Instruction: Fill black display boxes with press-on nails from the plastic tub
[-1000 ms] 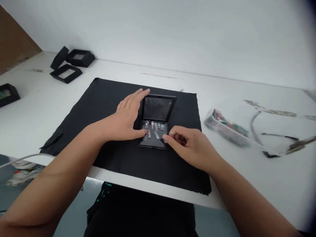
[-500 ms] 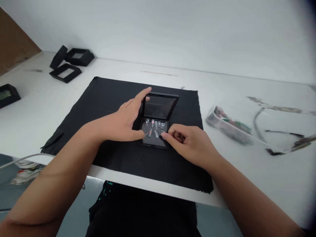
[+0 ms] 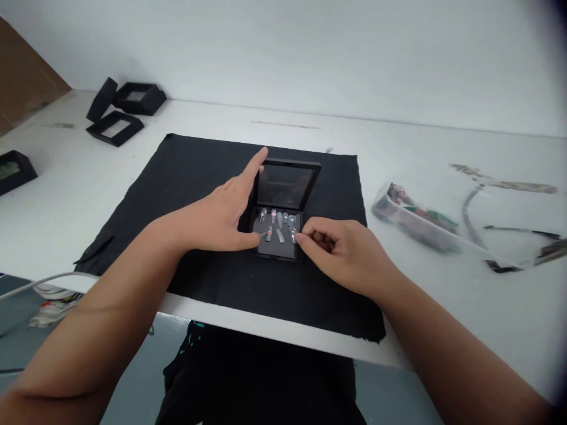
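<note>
A small black display case (image 3: 278, 251) stands on the black mat, its windowed lid (image 3: 286, 184) tilted up at the back. Several press-on nails (image 3: 279, 220) lie in two rows inside, clear or greyish, some with pink or star-like decoration. My left hand (image 3: 221, 218) is spread along the case's left side: the thumb touches the base's left edge and the stretched index finger reaches the lid's top left corner. At the base's right edge, my right hand (image 3: 339, 251) is closed in a pinch at a shiny clear press-on nail (image 3: 293, 234) in the front row. Its curled fingers are partly hidden.
Black frame-like boxes (image 3: 116, 128) lie at the back left, with another black box (image 3: 18, 171) at the far left. On the right are a clear plastic tray (image 3: 416, 218) of small packets and a clear bag-like thing. A cable (image 3: 48, 277) crosses the table's left front edge.
My right fingertips have drawn back slightly to the right, so the front right nail shows more fully. My left hand and the open case stay nearly as they were; the view shifts slightly.
</note>
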`<action>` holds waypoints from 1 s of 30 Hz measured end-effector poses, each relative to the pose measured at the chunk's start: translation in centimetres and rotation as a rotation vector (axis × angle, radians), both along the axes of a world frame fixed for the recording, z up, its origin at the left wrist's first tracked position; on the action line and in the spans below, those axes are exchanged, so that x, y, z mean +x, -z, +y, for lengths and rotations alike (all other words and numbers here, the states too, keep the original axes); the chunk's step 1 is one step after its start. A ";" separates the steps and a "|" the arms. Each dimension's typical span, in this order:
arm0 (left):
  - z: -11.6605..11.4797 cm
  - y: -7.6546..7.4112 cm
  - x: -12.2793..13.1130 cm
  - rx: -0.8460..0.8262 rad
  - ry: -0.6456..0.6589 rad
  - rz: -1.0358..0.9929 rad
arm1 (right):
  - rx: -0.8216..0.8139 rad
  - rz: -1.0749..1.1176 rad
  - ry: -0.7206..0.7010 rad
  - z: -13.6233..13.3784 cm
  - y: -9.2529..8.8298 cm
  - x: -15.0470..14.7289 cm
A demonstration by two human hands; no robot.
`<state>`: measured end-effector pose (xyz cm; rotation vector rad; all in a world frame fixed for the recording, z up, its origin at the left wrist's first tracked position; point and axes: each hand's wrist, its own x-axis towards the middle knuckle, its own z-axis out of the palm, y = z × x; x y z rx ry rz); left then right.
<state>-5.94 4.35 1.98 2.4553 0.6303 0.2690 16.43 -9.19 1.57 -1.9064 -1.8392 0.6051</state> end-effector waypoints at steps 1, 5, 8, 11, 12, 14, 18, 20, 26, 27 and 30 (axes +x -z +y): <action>-0.1 -0.1 0.1 0.002 -0.006 0.012 | 0.000 -0.005 0.000 0.0 0.0 0.0; -0.3 -0.2 0.1 0.003 -0.004 0.004 | 0.004 -0.037 0.006 0.1 0.0 -0.1; -0.2 0.0 -0.2 -0.014 0.033 -0.039 | -0.004 -0.051 0.013 0.1 0.0 -0.1; 0.1 0.2 -0.5 -0.042 0.068 -0.063 | -0.019 -0.046 0.013 0.1 0.0 -0.1; 0.2 0.3 -0.5 -0.050 0.074 -0.073 | -0.022 -0.043 0.015 0.1 0.0 -0.1; 0.3 0.5 -0.6 -0.056 0.073 -0.103 | -0.016 -0.044 0.014 0.1 0.0 0.0; 0.0 0.6 -0.2 -0.041 0.045 -0.122 | 0.020 -0.065 -0.006 0.1 0.2 0.0; -0.3 0.6 0.0 -0.024 0.019 -0.099 | 0.021 -0.071 -0.012 0.1 0.2 0.0; -0.7 0.7 0.1 0.007 0.030 -0.113 | 0.017 -0.078 -0.025 0.0 0.0 0.1; -0.7 0.7 0.1 0.006 0.033 -0.110 | 0.011 -0.073 -0.029 0.0 0.0 0.1; -0.8 0.5 0.1 0.007 0.030 -0.090 | -0.015 -0.056 -0.036 0.0 -0.2 0.1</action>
